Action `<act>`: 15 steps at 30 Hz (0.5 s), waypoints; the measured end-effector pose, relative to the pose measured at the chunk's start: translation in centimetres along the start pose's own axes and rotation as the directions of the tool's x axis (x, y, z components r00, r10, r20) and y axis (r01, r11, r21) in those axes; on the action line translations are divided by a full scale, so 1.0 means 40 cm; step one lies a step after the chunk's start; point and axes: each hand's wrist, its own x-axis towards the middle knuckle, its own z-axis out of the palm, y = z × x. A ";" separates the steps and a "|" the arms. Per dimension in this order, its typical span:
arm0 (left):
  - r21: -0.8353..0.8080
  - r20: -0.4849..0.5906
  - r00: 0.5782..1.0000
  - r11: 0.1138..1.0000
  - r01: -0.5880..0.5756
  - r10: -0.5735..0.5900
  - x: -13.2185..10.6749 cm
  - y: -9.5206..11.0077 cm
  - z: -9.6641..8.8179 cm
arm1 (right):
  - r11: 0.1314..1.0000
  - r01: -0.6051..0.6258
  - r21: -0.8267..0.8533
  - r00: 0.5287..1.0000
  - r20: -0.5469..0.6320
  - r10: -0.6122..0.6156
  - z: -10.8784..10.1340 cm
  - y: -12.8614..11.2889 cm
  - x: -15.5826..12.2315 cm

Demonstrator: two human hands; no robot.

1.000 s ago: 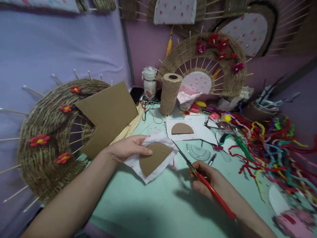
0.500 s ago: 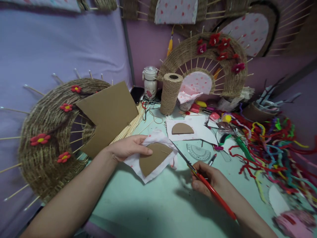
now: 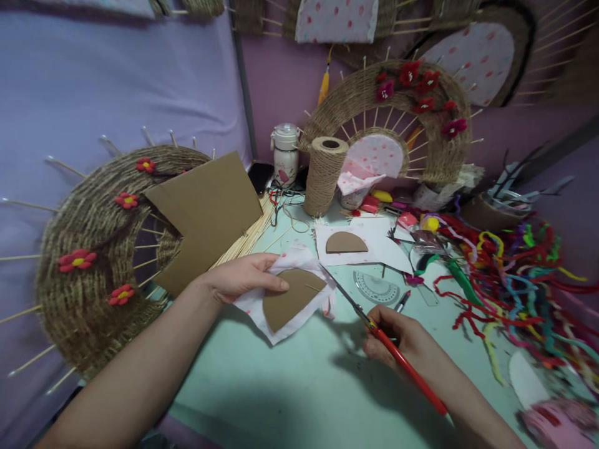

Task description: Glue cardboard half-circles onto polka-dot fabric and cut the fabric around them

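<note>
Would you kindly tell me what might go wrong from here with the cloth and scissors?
The scissors have their tip right by the edge of the cloth, so a slip might snag or nick it. The left hand has its thumb near one edge of the cardboard piece, so the opposite side could shift or twist. The protractor lies close to the right hand, which might knock it.
</note>
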 end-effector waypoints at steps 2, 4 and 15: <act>-0.001 -0.007 1.000 1.000 -0.004 0.004 0.000 0.002 -0.002 | 1.000 -0.012 0.012 1.000 -0.005 0.012 0.000 -0.006 0.000; 0.000 -0.007 1.000 1.000 -0.007 0.007 0.000 0.004 -0.004 | 0.999 -0.022 0.023 1.000 -0.011 0.023 0.000 -0.011 -0.001; 0.019 -0.050 0.999 1.000 0.013 -0.012 -0.006 0.004 -0.017 | 0.999 -0.006 0.036 0.999 -0.040 0.008 -0.009 -0.002 0.000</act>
